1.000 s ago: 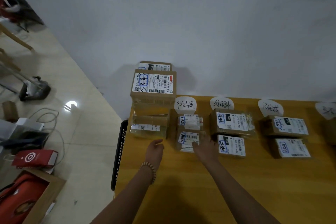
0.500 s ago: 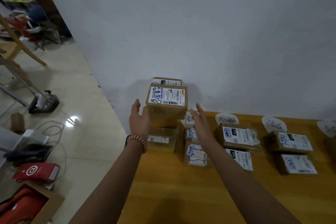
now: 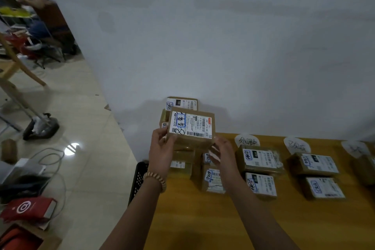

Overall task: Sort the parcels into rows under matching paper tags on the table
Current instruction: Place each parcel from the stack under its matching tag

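L hand (image 3: 162, 149) has its fingers curled round the left edge of the top parcel (image 3: 190, 129), thumb on the near face. R hand (image 3: 222, 153) is at the parcel's lower right corner but it's blurred, so can't tell if it's gripping or just touching.

Parcel sits on the unsorted stack (image 3: 182, 157) at the far left corner of the table (image 3: 223, 225), label up. IMO: squeeze both sides evenly and lift straight up so the boxes underneath don't slide. Then read the blue scribble and match it to a paper tag (image 3: 247, 141) w/ its row of parcels (image 3: 259, 160) below.

Containers — black crate (image 3: 139, 176) just beside the table's left edge, contents hidden. Cardboard box (image 3: 50, 242) on the floor has sth red-orange in it.
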